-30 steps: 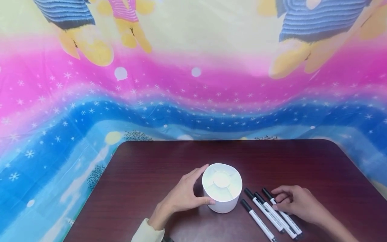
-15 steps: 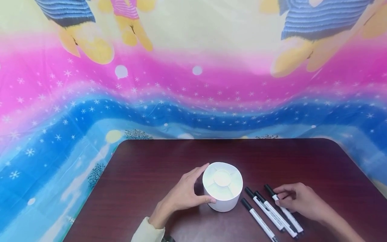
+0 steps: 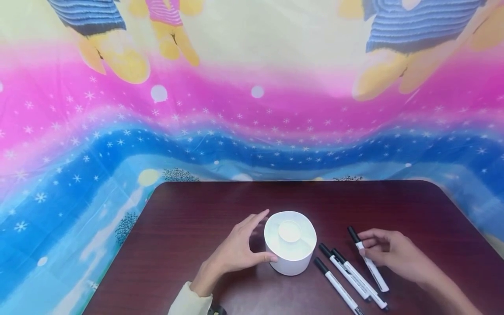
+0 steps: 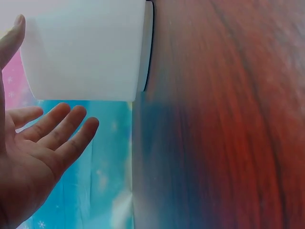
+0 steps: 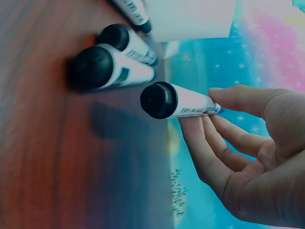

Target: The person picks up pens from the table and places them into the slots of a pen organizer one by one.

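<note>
A white round organizer (image 3: 290, 265) with a raised ring in its middle stands upright on the table. My left hand (image 3: 232, 251) curves loosely beside its left side, fingers spread. In the left wrist view the fingers stand apart from the organizer's wall (image 4: 86, 57); whether the thumb touches it I cannot tell. With thumb and fingers, my right hand (image 3: 395, 253) pinches a black-capped white marker (image 3: 373, 271). The right wrist view shows that marker (image 5: 193, 101) raised off the tabletop, a shadow below. Three similar markers (image 3: 337, 286) lie side by side between the organizer and my right hand.
The dark red-brown wooden table (image 3: 212, 201) has rounded far corners. Behind it hangs a colourful cloth (image 3: 252, 118) printed with snowflakes and cartoon figures. A pale sleeve (image 3: 190, 299) covers my left forearm.
My right hand has taken hold of the rightmost marker and lifted it away from the others, toward the far side. The left hand's fingers have drawn slightly away from the organizer.
</note>
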`<action>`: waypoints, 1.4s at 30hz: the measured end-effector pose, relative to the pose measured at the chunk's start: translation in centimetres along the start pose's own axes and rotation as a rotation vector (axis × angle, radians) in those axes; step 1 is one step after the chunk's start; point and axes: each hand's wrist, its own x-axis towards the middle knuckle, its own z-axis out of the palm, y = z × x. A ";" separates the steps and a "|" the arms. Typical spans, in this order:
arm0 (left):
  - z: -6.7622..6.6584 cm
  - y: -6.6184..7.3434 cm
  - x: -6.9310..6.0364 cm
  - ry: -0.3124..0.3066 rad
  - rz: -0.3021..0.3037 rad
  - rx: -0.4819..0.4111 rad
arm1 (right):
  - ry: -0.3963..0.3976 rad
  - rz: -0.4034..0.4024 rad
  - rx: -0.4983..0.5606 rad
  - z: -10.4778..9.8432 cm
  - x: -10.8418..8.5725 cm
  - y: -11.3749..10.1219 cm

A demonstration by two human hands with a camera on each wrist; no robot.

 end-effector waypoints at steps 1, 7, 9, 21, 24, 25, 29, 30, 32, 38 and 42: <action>0.0 0.0 0.0 -0.002 0.002 0.002 | 0.012 -0.016 0.002 0.0 -0.1 -0.2; 0.1 0.0 0.0 -0.010 0.000 0.015 | 0.128 -0.114 0.013 0.4 -0.4 -2.0; 0.2 0.0 -0.1 -0.008 0.001 0.020 | 0.178 -0.158 0.021 0.5 -0.3 -2.8; 0.2 0.0 0.0 0.010 0.042 0.037 | 0.275 -0.328 0.228 1.6 1.0 -7.2; 0.2 0.0 0.0 0.010 0.047 0.031 | 0.276 -0.338 0.281 1.7 1.4 -7.7; 0.2 -0.1 0.1 0.008 0.045 0.028 | 0.274 -0.338 0.302 1.6 1.5 -7.8; 0.2 -0.1 0.1 0.008 0.040 0.020 | 0.260 -0.331 0.389 1.7 2.1 -8.4; 0.2 -0.1 0.1 0.008 0.040 0.017 | 0.259 -0.329 0.400 1.8 2.3 -8.5; 0.2 -0.1 0.1 0.010 0.039 0.017 | 0.260 -0.325 0.422 1.9 2.6 -8.9; 0.1 -0.1 0.1 0.012 0.044 0.021 | 0.271 -0.307 0.401 2.5 3.2 -10.0; 0.1 -0.1 0.2 0.011 0.040 0.021 | 0.281 -0.299 0.376 3.0 3.6 -10.4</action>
